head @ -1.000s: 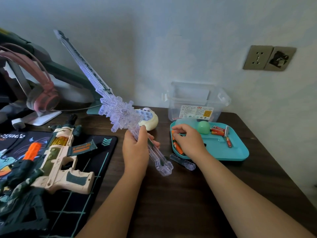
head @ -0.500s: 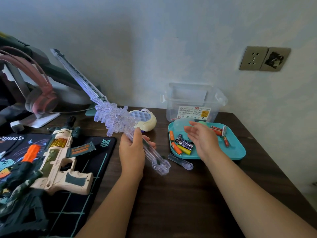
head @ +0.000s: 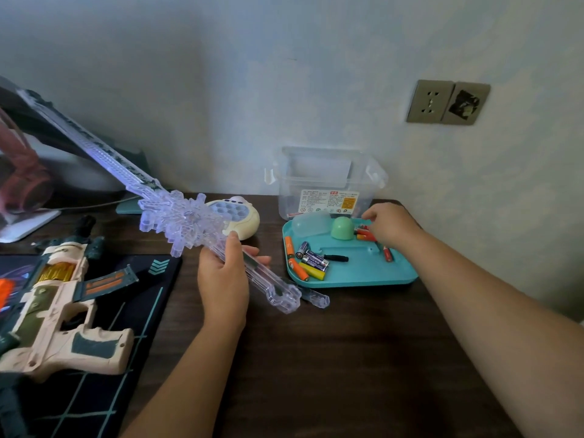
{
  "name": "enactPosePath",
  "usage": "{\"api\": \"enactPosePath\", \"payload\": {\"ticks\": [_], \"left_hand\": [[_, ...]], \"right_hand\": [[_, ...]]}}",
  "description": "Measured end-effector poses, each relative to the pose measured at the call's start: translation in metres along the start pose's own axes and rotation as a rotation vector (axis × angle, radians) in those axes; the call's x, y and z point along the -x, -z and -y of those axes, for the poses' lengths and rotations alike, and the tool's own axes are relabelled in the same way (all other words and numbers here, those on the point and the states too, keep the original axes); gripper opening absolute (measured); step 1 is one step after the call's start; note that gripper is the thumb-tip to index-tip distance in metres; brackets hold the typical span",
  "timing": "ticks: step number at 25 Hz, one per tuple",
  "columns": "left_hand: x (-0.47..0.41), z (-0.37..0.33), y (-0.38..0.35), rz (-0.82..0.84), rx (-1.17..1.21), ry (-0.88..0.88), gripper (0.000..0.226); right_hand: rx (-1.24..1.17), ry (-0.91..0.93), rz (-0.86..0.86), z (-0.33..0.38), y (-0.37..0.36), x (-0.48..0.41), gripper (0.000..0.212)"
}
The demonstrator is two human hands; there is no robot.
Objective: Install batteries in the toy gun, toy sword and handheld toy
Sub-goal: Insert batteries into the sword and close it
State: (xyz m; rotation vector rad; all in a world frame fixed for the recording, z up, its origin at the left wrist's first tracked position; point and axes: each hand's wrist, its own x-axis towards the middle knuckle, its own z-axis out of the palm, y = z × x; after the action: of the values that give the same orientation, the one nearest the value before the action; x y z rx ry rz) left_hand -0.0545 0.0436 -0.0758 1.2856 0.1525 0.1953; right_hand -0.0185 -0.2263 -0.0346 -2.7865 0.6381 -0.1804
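My left hand (head: 222, 279) grips the clear plastic toy sword (head: 183, 216) by its handle, blade slanting up to the far left. A clear battery cover (head: 316, 299) lies on the table by the pommel. My right hand (head: 390, 227) reaches into the far right corner of the teal tray (head: 363, 276), fingers on the small red batteries (head: 363, 233) there; whether it holds one is hidden. More batteries (head: 308, 262) lie at the tray's left. The cream toy gun (head: 60, 308) lies on the dark mat at left. The cream handheld toy (head: 240, 216) sits behind the sword's guard.
A clear storage box (head: 325, 184) stands against the wall behind the tray. A green dome and a clear dome (head: 343, 227) rest in the tray, with a small black screwdriver (head: 335, 258). Pink headphones on a stand (head: 19, 184) are at far left. A wall socket (head: 447, 101) is at right.
My right hand moved from the tray's left batteries across to its far right corner. The sword's blade dropped lower and further left in view.
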Motion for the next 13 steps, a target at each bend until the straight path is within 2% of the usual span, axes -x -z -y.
{"api": "enactPosePath", "payload": {"ticks": [3,13], "left_hand": [[0.000,0.004,0.000,0.011,-0.014,0.004,0.028],[-0.002,0.004,0.003,-0.007,-0.033,0.017,0.028]], "right_hand": [[0.173,0.096,0.164,0.004,-0.004,-0.009,0.049],[0.404,0.188,0.320,0.012,0.000,-0.018,0.050]]}}
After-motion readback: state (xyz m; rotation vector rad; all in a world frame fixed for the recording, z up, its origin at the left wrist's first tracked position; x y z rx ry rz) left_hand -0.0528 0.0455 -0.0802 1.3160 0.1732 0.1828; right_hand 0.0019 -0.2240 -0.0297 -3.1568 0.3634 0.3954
